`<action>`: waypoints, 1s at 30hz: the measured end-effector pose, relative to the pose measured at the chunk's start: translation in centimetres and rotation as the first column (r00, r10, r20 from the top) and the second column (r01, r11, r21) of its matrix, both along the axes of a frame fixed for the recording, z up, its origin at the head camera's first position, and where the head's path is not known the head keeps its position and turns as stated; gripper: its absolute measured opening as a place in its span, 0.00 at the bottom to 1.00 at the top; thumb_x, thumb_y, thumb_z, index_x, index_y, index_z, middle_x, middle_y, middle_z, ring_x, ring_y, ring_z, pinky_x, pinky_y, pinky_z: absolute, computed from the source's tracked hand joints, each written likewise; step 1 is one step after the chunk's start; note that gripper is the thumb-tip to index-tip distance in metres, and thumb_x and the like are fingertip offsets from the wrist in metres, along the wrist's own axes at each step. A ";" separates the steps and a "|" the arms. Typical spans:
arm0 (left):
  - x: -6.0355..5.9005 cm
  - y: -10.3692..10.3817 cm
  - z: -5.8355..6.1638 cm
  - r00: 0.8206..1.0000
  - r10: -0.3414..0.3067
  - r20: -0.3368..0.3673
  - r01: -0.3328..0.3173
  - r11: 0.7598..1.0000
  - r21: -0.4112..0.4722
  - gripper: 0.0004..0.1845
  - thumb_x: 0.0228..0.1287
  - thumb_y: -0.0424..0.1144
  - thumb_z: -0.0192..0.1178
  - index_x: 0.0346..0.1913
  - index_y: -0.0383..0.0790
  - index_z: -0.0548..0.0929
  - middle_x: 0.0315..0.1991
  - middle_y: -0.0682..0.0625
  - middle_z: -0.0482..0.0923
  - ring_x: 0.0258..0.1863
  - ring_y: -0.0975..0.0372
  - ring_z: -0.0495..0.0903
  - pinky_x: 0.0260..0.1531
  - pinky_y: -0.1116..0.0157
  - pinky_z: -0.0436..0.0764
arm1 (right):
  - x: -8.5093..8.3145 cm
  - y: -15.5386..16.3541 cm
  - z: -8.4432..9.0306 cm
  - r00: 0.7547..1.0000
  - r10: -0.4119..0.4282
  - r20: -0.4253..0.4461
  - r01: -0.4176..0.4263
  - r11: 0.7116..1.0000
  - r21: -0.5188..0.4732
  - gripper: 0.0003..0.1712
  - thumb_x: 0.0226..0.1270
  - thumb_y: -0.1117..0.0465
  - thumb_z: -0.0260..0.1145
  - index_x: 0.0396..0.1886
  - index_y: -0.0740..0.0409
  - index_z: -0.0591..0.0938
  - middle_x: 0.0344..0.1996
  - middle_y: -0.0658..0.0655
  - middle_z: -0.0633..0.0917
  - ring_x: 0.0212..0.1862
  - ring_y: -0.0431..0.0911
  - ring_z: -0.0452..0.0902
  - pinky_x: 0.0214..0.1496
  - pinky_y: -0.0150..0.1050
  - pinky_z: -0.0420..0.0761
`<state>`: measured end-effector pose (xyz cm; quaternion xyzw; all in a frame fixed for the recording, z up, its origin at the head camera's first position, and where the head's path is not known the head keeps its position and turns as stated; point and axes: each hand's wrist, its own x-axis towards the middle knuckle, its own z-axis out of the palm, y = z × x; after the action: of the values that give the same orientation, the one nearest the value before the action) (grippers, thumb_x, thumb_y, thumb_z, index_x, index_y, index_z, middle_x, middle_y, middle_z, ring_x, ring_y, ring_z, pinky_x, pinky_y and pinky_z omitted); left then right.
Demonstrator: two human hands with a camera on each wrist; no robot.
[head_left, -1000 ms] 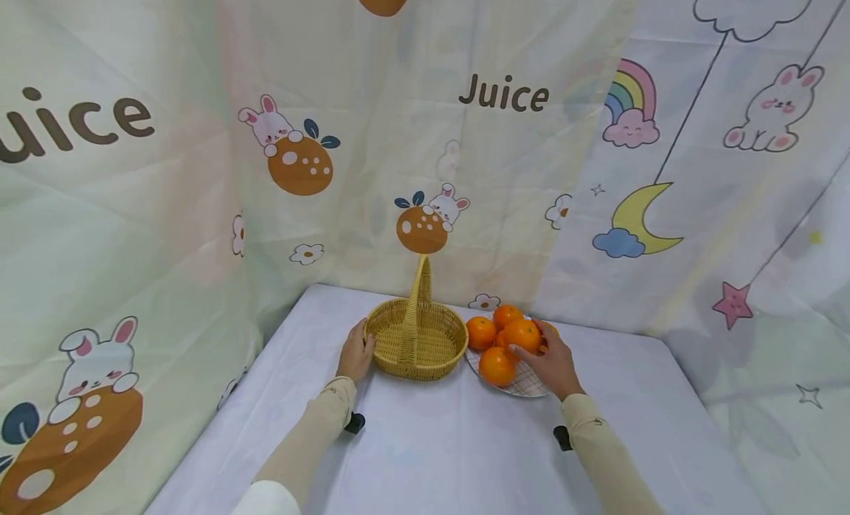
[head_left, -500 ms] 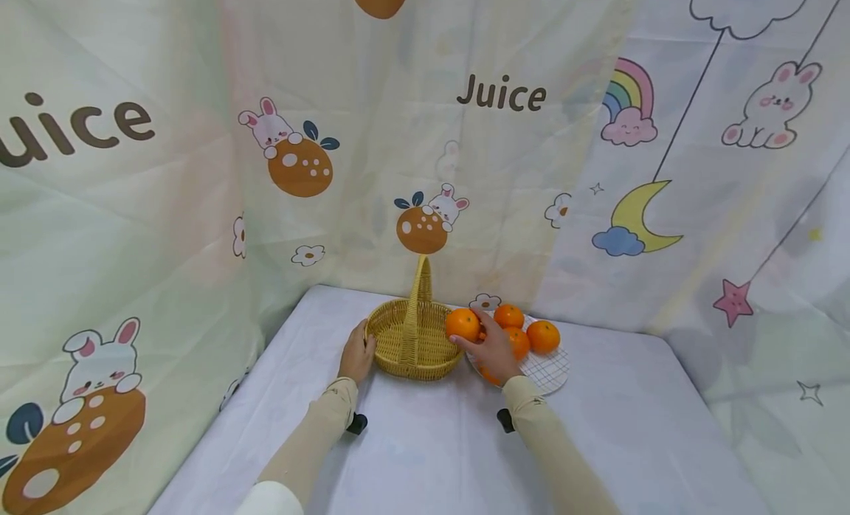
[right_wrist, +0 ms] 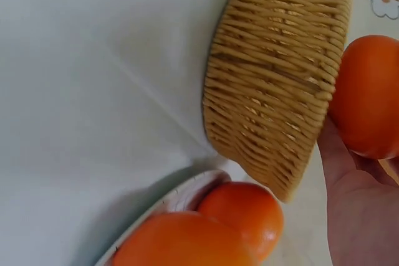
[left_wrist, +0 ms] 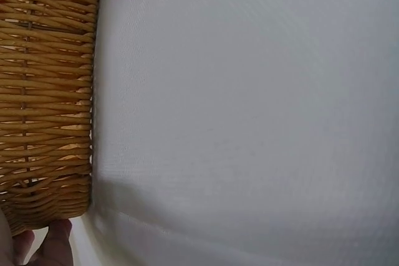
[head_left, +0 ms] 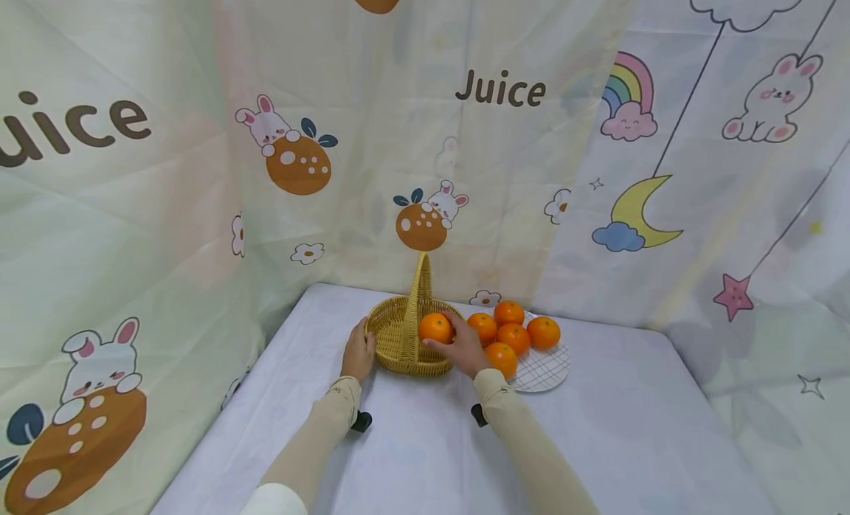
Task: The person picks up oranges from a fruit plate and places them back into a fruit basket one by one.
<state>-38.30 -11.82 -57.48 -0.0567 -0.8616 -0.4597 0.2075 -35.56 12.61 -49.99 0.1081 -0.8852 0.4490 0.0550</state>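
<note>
A yellow wicker basket (head_left: 390,338) with a tall arched handle (head_left: 417,301) stands on the table. My left hand (head_left: 358,353) holds its left end; in the left wrist view fingertips (left_wrist: 57,238) touch the basket's woven side. My right hand (head_left: 465,347) grips an orange (head_left: 434,328) above the basket's right half, close to the handle. In the right wrist view that orange (right_wrist: 371,98) is beside the basket's rim, with the fingers partly hidden behind it. Right of the basket, several oranges (head_left: 513,339) rest on a white plate with a grid pattern (head_left: 547,367).
A white cloth (head_left: 425,448) covers the table. Printed curtains (head_left: 505,161) hang behind and at both sides, close to the table's back edge. Plate and basket stand close together.
My right hand has taken an orange from the plate and carried it left, over the basket. My left hand has stayed at the basket's left end.
</note>
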 end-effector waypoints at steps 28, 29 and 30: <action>0.0 0.1 0.1 1.000 0.004 0.001 -0.004 1.000 0.004 0.25 0.74 0.33 0.46 0.70 0.25 0.61 0.66 0.30 0.65 0.67 0.42 0.65 0.67 0.48 0.64 | -0.9 -3.2 -0.5 0.976 -0.067 0.205 0.015 0.969 0.245 0.42 0.52 0.52 0.77 0.63 0.57 0.69 0.49 0.59 0.79 0.48 0.52 0.76 0.55 0.51 0.79; 0.1 0.1 0.2 1.000 0.004 0.005 -0.004 1.000 0.004 0.25 0.74 0.32 0.46 0.70 0.25 0.61 0.66 0.30 0.65 0.67 0.42 0.64 0.67 0.48 0.63 | -0.9 -3.2 -0.5 0.975 -0.072 0.210 0.018 0.968 0.251 0.41 0.52 0.52 0.77 0.63 0.57 0.69 0.49 0.59 0.79 0.48 0.52 0.76 0.55 0.51 0.79; 0.1 0.2 0.1 1.000 0.009 0.007 -0.009 1.000 -0.002 0.25 0.74 0.32 0.46 0.70 0.25 0.61 0.66 0.30 0.65 0.67 0.42 0.64 0.67 0.48 0.63 | -0.8 -3.2 -0.5 0.974 -0.075 0.216 0.018 0.967 0.253 0.41 0.52 0.52 0.77 0.63 0.58 0.69 0.49 0.60 0.80 0.48 0.52 0.76 0.55 0.51 0.79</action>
<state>-38.22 -11.65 -57.35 -0.0515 -0.8631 -0.4581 0.2064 -36.36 9.37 -50.47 0.0421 -0.9375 0.3421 -0.0484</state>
